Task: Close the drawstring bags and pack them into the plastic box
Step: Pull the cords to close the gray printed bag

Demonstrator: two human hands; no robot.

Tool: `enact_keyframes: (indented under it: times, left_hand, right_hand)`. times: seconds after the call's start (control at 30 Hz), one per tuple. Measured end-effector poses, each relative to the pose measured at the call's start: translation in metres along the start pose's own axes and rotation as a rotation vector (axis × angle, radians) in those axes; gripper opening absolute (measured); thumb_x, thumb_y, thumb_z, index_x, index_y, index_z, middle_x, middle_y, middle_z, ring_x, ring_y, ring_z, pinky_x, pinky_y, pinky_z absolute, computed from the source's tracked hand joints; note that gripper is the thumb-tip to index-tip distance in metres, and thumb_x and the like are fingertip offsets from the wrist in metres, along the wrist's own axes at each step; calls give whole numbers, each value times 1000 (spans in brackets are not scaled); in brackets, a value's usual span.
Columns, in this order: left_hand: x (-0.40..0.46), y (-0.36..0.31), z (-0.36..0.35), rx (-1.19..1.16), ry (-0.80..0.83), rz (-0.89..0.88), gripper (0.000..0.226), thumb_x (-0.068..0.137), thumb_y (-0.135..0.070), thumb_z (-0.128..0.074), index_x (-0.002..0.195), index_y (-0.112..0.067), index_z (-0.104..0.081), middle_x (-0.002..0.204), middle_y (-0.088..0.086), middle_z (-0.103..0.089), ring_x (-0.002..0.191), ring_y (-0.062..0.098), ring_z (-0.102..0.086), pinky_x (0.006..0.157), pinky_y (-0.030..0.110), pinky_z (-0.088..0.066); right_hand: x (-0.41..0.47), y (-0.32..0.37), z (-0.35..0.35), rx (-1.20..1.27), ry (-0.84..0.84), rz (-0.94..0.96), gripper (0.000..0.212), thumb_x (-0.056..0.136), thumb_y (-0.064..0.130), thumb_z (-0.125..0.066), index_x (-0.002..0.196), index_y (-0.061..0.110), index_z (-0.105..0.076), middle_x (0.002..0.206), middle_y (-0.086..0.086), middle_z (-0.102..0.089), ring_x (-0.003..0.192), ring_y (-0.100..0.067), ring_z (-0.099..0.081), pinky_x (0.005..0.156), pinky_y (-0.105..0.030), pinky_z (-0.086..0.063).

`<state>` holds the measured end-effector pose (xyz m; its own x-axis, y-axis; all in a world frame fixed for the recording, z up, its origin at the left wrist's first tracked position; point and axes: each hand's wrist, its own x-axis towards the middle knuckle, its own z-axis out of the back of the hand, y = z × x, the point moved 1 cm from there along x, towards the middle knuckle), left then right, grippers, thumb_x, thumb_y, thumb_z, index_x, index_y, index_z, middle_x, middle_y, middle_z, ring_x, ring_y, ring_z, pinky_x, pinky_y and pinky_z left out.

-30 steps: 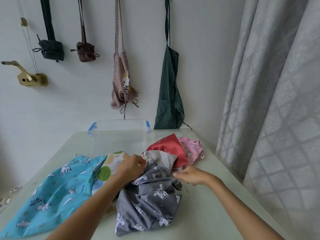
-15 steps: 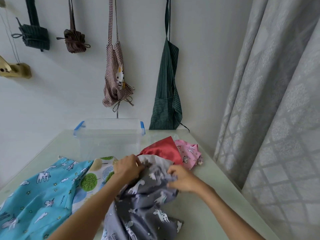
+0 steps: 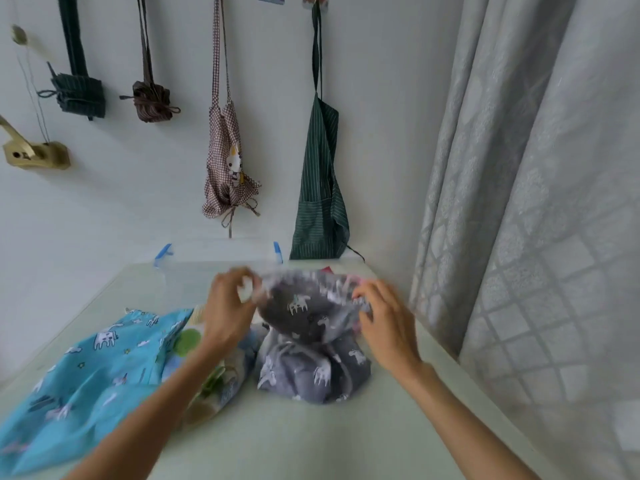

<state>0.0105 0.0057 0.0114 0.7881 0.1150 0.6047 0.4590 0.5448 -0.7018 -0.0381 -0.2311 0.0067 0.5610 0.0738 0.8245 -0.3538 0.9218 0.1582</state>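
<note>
On the desk (image 3: 311, 441), the grey unicorn bag (image 3: 311, 344) stands with its mouth pulled wide, the left hand (image 3: 228, 306) and right hand (image 3: 388, 323) pinching opposite rim edges, fingers clamped on cloth; the plastic box (image 3: 214, 254) sits just behind.

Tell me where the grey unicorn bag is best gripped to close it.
At its open top hem, from both sides. The left hand and right hand hold the grey bag upright by opposite edges of its mouth, so the grip likely belongs at the hem's ends; the pictures are too blurred to show the cords.
</note>
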Motion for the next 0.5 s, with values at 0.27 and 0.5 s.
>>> enact_keyframes:
  times: [0.27,0.5]
  left_hand:
    - [-81,64,-12,99,489,384,23,98,-23,-44,103,-13,-63,101,7,-64,92,22,-58,84,31,-45]
    - [-83,53,-18,35,740,231,24,88,-40,-60,77,-19,-64,67,-3,-69,56,2,-58,65,26,-48]
  right_hand:
    - [-113,-22,-42,603,376,-620,47,73,-15,-58,90,29,-63,105,2,-65,95,-13,-65,79,-9,-46]
    - [-120,-35,-35,626,281,-780,12,88,13,-63,78,19,-63,71,-3,-68,53,-8,-59,54,-20,-43]
